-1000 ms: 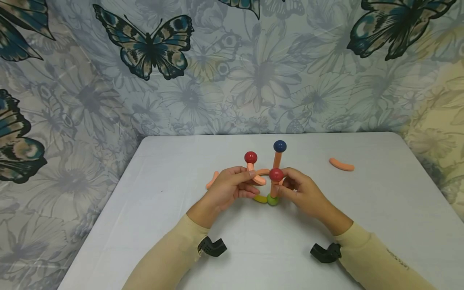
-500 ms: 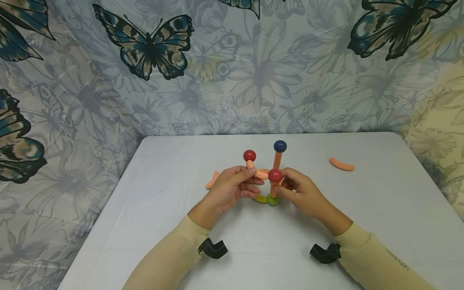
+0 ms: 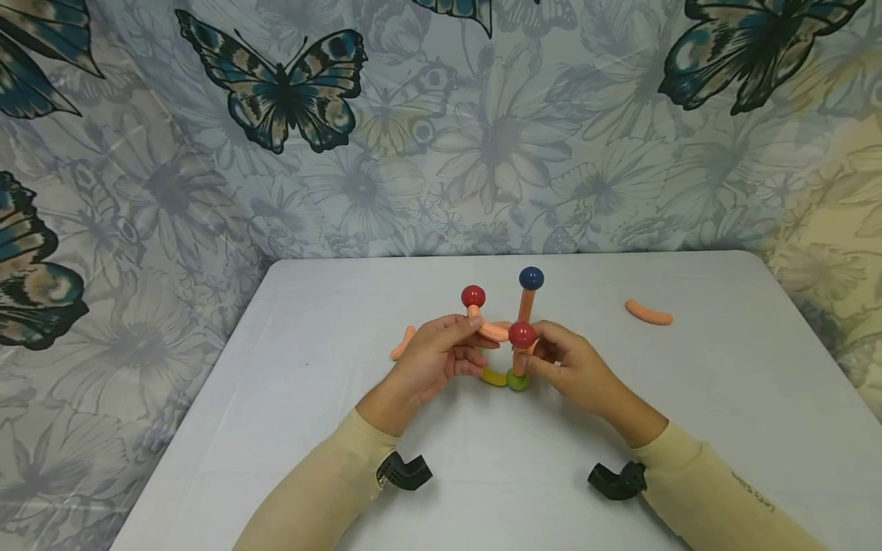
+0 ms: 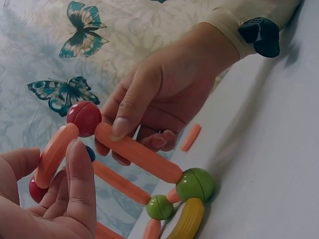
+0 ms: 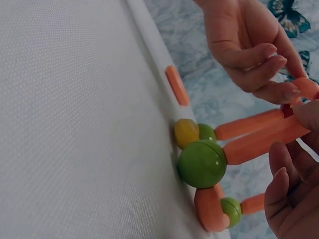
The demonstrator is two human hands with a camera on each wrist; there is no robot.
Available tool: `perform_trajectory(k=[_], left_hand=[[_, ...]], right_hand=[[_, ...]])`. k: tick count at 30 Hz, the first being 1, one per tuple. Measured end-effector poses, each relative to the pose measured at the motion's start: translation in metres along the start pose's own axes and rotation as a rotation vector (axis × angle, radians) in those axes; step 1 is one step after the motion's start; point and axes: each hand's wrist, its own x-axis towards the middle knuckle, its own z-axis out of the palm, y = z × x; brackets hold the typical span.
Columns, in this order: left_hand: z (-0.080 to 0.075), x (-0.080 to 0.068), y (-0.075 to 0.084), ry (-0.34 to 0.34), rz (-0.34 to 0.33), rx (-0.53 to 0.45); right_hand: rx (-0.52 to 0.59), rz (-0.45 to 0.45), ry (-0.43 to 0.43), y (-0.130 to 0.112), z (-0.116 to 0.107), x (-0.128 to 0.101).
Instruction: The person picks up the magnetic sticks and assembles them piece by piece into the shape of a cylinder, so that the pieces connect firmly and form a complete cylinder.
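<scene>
My left hand [image 3: 441, 353] pinches a curved orange stick [image 4: 56, 154] between thumb and fingers. One end of that stick meets the near red ball [image 4: 83, 118]; whether it is fixed there I cannot tell. Below this ball, my right hand [image 3: 573, 366] grips an upright orange stick [image 4: 144, 154] between thumb and fingers. The upright stick stands on a green ball [image 4: 195, 184], which joins a yellow curved stick [image 4: 187, 221] at the base. Farther back rise a blue ball [image 3: 531, 278] on an orange stick and another red ball [image 3: 473, 296]. Fingers partly hide the frame.
One loose curved orange stick [image 3: 649, 312] lies at the back right of the white table [image 3: 723, 398]. Another orange stick [image 3: 403, 343] lies just left of my left hand. A butterfly-patterned cloth [image 3: 413, 153] hangs behind the table.
The curved stick in my left hand has swung up and right, and its end now meets the near red ball. My right hand keeps its grip and has barely moved.
</scene>
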Motion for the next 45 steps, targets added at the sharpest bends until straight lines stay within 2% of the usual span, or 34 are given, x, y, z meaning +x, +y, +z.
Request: perform_trajectory(k=[13, 26, 32, 45], left_hand=[[-0.0009, 0.0022, -0.0028, 0.022, 0.005, 0.057], [0.0012, 0.0023, -0.0031, 0.043, 0.014, 0.043], [0.0008, 0.0033, -0.0031, 0.027, 0.025, 0.041], [-0.0011, 0.0046, -0.0040, 0.009, 0.027, 0.062]], right_hand=[[-0.001, 0.011, -0.003, 0.0021, 0.0017, 0.0004], [0.039, 0.012, -0.013, 0.0039, 0.0010, 0.0003], [0.057, 0.051, -0.018, 0.0052, 0.0003, -0.0005], [0.059, 0.053, -0.020, 0.0060, -0.0003, -0.0004]])
